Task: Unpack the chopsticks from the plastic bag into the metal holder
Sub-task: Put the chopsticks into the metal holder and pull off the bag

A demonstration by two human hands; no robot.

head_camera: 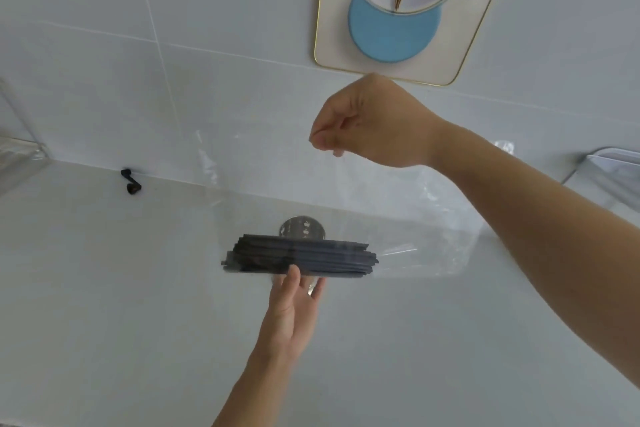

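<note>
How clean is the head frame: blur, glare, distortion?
Head view: even, soft lighting with faint shadows; wide-angle bend in the tile lines; the bundle of dark chopsticks and left hand are slightly motion-blurred; the clear plastic bag shows only as glare streaks; the perforated metal holder is mostly hidden.

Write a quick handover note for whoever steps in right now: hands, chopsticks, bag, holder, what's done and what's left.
Right hand: raised, pinching the clear bag by its top edge.
Left hand: open, fingers under the chopsticks, supporting them.
Chopsticks: dark bundle, lying level, seemingly still inside the bag, above the counter.
Holder: metal, behind the bundle, mostly hidden.
Done: bag lifted.
Left: get chopsticks out, stand them in the holder.
</note>
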